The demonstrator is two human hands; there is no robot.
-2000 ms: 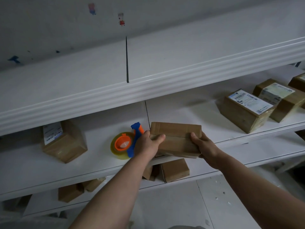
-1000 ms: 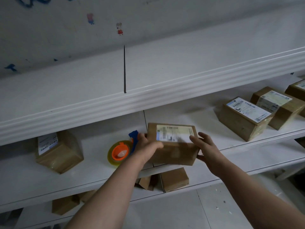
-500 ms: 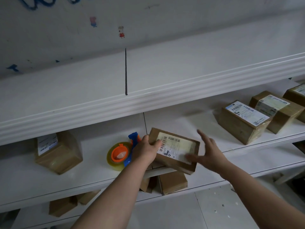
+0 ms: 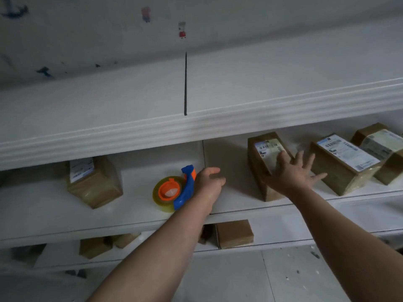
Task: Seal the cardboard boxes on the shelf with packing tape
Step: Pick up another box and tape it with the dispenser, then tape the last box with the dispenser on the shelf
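No words or numbers are legible. At nine o'clock, a white paper label (image 4: 81, 168) on a brown cardboard box (image 4: 96, 188) is blurred. At three o'clock, three more labelled brown boxes (image 4: 258, 177) (image 4: 331, 173) (image 4: 390, 168) show only smeared barcodes and print.

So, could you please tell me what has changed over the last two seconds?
The labelled box moved right along the shelf, beside the other boxes. The left hand let go, open by the tape dispenser; the right hand rests spread on the box. The rest stayed put.
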